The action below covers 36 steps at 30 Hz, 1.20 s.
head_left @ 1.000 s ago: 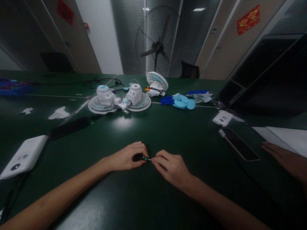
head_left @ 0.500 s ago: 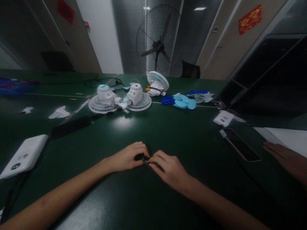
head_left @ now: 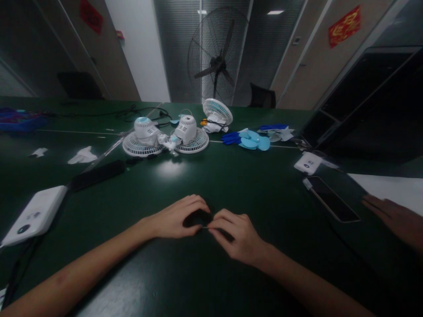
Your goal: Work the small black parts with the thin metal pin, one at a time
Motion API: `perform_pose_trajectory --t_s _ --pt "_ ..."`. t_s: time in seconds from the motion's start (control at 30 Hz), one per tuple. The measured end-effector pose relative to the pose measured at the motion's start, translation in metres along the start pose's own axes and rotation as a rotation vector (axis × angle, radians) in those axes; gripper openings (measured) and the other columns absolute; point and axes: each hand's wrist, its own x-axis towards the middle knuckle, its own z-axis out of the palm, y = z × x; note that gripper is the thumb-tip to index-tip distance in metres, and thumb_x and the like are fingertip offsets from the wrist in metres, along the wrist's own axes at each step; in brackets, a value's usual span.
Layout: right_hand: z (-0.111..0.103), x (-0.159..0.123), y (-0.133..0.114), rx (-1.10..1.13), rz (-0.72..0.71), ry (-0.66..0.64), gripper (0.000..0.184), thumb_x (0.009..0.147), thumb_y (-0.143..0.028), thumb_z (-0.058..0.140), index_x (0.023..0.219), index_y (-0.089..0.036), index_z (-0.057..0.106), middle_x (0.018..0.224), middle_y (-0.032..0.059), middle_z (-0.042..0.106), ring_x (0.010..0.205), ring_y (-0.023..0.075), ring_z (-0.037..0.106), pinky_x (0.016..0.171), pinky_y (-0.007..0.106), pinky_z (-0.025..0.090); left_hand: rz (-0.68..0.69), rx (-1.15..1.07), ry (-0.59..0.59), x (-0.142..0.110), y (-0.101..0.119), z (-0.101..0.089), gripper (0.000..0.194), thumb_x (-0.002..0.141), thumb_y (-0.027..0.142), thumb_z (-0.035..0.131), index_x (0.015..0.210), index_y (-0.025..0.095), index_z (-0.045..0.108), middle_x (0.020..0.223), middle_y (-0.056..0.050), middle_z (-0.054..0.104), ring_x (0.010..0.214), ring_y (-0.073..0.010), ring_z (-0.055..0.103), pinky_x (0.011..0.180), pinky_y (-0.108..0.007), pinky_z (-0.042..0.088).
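Observation:
My left hand point(head_left: 181, 216) rests over the green table, thumb and fingers curled round a dark gap. What it holds there is too dark to make out. My right hand point(head_left: 235, 231) is closed in a pinch just beside it, fingertips nearly touching those of the left. A thin, pale metal piece point(head_left: 205, 227) shows between the left thumb and the right fingertips. Its full length and kind are hidden by the fingers.
White fans point(head_left: 187, 132) lie face down beyond my hands, with another fan point(head_left: 216, 115) behind. Light-blue fan blades point(head_left: 254, 140) lie by blue gloves point(head_left: 231, 138). A phone point(head_left: 332, 199), a white device point(head_left: 35, 215) and another person's hand point(head_left: 395, 215) are at the sides.
The small dark piece with green marks in my left fingers has gone out of sight. My right fingertips moved in, then slightly down; the thin metal piece now sits lower.

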Motion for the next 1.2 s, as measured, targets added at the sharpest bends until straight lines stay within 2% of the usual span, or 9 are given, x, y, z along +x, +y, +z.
perform_pose_trajectory --t_s 0.13,0.33,0.43,0.53,0.67,0.77,0.87,1.0,1.2 --pt "0.001 -0.001 0.003 0.027 0.043 0.099 0.013 0.105 -0.021 0.06 0.108 -0.02 0.072 0.1 0.0048 0.072 0.082 0.0149 0.07 0.068 0.026 0.052 -0.002 0.029 -0.017 0.0 0.0 0.002 0.026 0.1 0.024 0.066 0.126 0.025 0.063 0.121 -0.008 0.066 0.114 -0.0249 0.061 0.113 -0.046 0.041" --pt "0.0 0.001 0.003 0.017 0.089 0.145 0.015 0.106 -0.023 0.059 0.107 -0.02 0.073 0.098 0.0056 0.072 0.079 0.0147 0.07 0.065 0.025 0.053 -0.045 0.082 0.036 0.0 -0.006 -0.003 0.021 0.104 0.024 0.062 0.125 0.024 0.064 0.119 -0.007 0.067 0.114 -0.0234 0.062 0.113 -0.045 0.042" --pt "-0.002 0.003 0.001 0.027 0.082 0.138 0.016 0.107 -0.023 0.058 0.107 -0.019 0.073 0.098 0.0061 0.071 0.078 0.0149 0.069 0.064 0.025 0.054 -0.11 0.175 0.146 -0.008 -0.031 -0.022 0.024 0.107 0.029 0.058 0.128 0.024 0.065 0.123 -0.009 0.067 0.116 -0.0244 0.063 0.109 -0.044 0.047" --pt "-0.002 0.002 0.002 0.047 0.078 0.134 0.015 0.106 -0.023 0.059 0.108 -0.019 0.073 0.098 0.0056 0.071 0.077 0.0142 0.068 0.061 0.025 0.053 -0.228 0.311 0.277 -0.026 -0.068 -0.051 0.03 0.107 0.037 0.055 0.129 0.024 0.068 0.124 -0.011 0.068 0.113 -0.0264 0.065 0.1 -0.042 0.053" --pt "0.0 0.0 0.004 0.063 0.077 0.12 0.015 0.106 -0.023 0.059 0.109 -0.019 0.073 0.099 0.0053 0.071 0.076 0.0137 0.068 0.06 0.024 0.054 -0.392 0.45 0.397 -0.058 -0.109 -0.085 0.041 0.105 0.05 0.052 0.13 0.025 0.073 0.129 -0.011 0.07 0.116 -0.0298 0.066 0.103 -0.046 0.054" --pt "0.001 -0.001 0.005 0.056 0.073 0.12 0.015 0.106 -0.022 0.059 0.109 -0.019 0.073 0.098 0.005 0.07 0.075 0.0135 0.067 0.061 0.025 0.053 -0.471 0.498 0.483 -0.076 -0.125 -0.098 0.047 0.102 0.058 0.053 0.126 0.025 0.077 0.132 -0.011 0.071 0.119 -0.0318 0.067 0.107 -0.048 0.053" --pt "0.0 0.0 0.004 0.066 0.072 0.118 0.014 0.106 -0.022 0.06 0.109 -0.019 0.073 0.098 0.0046 0.07 0.074 0.0128 0.067 0.059 0.024 0.052 -0.494 0.496 0.579 -0.082 -0.131 -0.102 0.052 0.1 0.064 0.054 0.121 0.025 0.08 0.137 -0.01 0.071 0.123 -0.0323 0.067 0.112 -0.048 0.051" --pt "-0.001 0.0 0.003 0.07 0.076 0.117 0.014 0.106 -0.022 0.059 0.108 -0.019 0.073 0.099 0.0045 0.07 0.073 0.0123 0.066 0.058 0.024 0.052 -0.468 0.447 0.678 -0.083 -0.132 -0.103 0.052 0.099 0.063 0.055 0.122 0.023 0.08 0.136 -0.009 0.073 0.124 -0.0309 0.069 0.114 -0.043 0.05" --pt "0.0 0.0 0.004 0.055 0.053 0.104 0.016 0.107 -0.023 0.058 0.109 -0.018 0.073 0.099 0.0054 0.071 0.075 0.0133 0.067 0.059 0.024 0.054 -0.621 0.354 0.806 -0.085 -0.135 -0.102 0.048 0.093 0.061 0.063 0.118 0.024 0.08 0.119 -0.007 0.081 0.11 -0.0315 0.075 0.105 -0.041 0.055"
